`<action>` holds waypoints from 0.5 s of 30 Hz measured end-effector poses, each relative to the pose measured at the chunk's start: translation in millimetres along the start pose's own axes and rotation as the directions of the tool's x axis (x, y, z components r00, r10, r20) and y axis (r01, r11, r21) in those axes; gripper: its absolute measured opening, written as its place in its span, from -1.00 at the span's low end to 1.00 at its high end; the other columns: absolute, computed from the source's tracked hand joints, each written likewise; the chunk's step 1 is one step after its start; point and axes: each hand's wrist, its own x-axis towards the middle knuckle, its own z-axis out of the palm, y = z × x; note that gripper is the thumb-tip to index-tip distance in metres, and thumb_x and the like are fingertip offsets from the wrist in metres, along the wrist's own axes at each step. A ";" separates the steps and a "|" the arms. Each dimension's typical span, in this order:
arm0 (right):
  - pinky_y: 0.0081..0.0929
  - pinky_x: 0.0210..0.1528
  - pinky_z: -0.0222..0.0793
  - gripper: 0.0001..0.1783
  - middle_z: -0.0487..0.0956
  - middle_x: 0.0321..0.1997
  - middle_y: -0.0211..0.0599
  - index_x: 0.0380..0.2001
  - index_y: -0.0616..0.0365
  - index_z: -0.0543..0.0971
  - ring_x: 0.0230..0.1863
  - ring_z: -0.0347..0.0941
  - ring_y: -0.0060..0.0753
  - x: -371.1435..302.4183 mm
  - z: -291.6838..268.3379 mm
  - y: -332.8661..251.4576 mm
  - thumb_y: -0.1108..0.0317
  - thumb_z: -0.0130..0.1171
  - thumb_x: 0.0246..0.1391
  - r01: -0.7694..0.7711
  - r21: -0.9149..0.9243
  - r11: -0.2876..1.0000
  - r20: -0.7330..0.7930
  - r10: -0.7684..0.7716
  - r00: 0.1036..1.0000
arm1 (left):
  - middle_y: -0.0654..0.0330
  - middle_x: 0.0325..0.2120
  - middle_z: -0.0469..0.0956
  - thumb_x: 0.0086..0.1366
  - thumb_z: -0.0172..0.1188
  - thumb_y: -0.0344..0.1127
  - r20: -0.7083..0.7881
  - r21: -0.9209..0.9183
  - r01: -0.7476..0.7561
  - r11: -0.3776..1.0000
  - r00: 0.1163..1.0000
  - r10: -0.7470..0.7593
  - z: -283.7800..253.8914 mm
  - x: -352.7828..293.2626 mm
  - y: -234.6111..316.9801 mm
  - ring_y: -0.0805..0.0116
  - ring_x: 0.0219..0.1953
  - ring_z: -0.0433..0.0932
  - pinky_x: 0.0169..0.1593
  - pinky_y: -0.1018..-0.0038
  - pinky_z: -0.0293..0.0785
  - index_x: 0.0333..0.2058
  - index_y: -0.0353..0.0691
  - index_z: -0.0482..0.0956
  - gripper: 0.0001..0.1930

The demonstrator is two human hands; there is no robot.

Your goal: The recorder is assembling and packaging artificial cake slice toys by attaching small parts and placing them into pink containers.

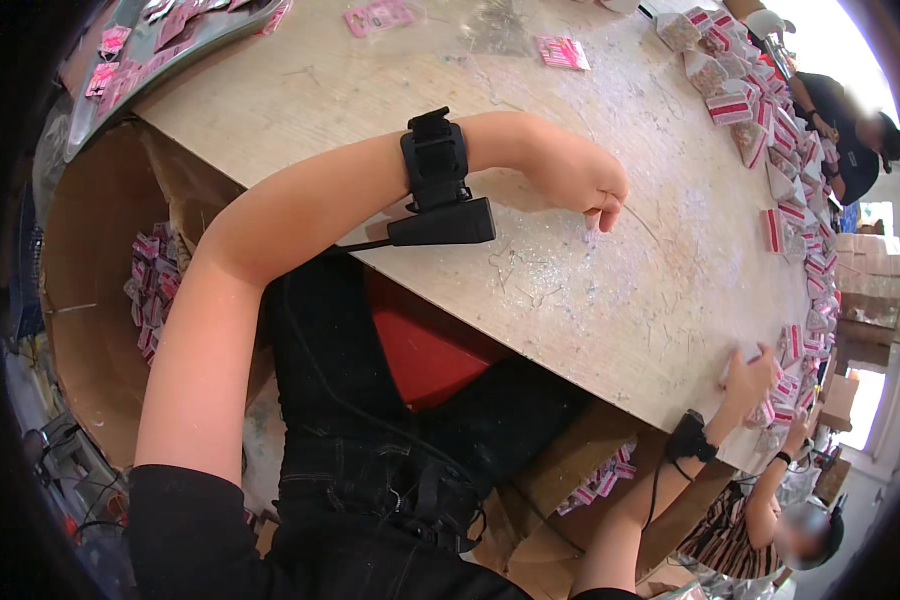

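Observation:
My left hand (582,182) hangs over the wooden table, its fingers curled down and pressed together. What they hold, if anything, is hidden; a thin wire-like line runs beside them. Below this hand, glittery bits and thin bent wires (538,285) lie scattered on the tabletop (420,290). My right hand (748,380) is at the right edge of the table, beside a long heap of small clear packets with pink-and-white labels (790,385). Its fingers are bent round something pale that I cannot make out.
A metal tray (160,85) with pink cards stands at upper left. Pink card packs (563,53) lie across the table's far side. Cardboard boxes (90,290) with pink packets flank my lap. Two other people (840,130) sit along the right side. My left wrist carries a strapped black device (435,165).

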 end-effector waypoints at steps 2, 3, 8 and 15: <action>-0.27 -0.34 0.32 -0.46 0.46 -0.52 -0.25 -0.12 0.21 0.53 -0.40 0.48 -0.26 2.9 9.3 -41.8 0.12 0.38 -0.14 0.044 0.276 0.960 0.079 -0.068 0.995 | 0.15 -0.27 0.62 0.38 -0.12 -0.25 0.026 -0.022 0.069 0.997 0.997 -0.069 1.7 -6.4 -0.2 0.31 -0.17 0.54 -0.05 0.36 0.39 -0.19 -0.22 0.61 -0.69; -0.35 -0.46 0.28 -0.50 0.38 -0.60 -0.35 -0.13 0.21 0.55 -0.52 0.42 -0.40 3.7 4.4 -66.0 0.17 0.40 -0.13 0.061 0.504 0.861 0.121 -0.141 0.983 | 0.15 -0.27 0.62 0.38 -0.12 -0.25 0.022 -0.022 0.077 0.997 0.997 -0.076 2.4 -10.7 -1.4 0.31 -0.17 0.54 -0.05 0.36 0.39 -0.19 -0.22 0.61 -0.69; -0.66 -0.66 0.03 -0.61 0.27 -0.68 -0.57 -0.11 0.19 0.55 -0.70 0.13 -0.71 8.7 -44.2 -165.2 0.15 0.26 0.10 0.027 0.900 0.435 0.142 -0.350 0.926 | 0.12 -0.19 0.50 0.46 -0.25 -0.28 0.099 -0.028 0.055 0.998 0.994 -0.052 -1.2 -9.7 -0.1 0.31 -0.11 0.51 0.02 0.39 0.39 -0.11 -0.32 0.50 -0.66; -0.47 -0.12 0.34 -0.64 0.48 -0.12 -0.19 -0.10 0.30 0.44 -0.17 0.43 -0.46 -21.3 -58.4 -244.5 0.22 -0.22 0.37 0.354 0.923 0.152 -0.259 -0.434 0.863 | 0.00 -0.22 0.48 0.33 0.03 0.07 -0.187 -0.296 0.313 0.903 0.908 -0.376 -1.7 -16.7 28.2 0.24 -0.21 0.57 -0.16 0.38 0.51 0.17 -0.30 0.21 -0.38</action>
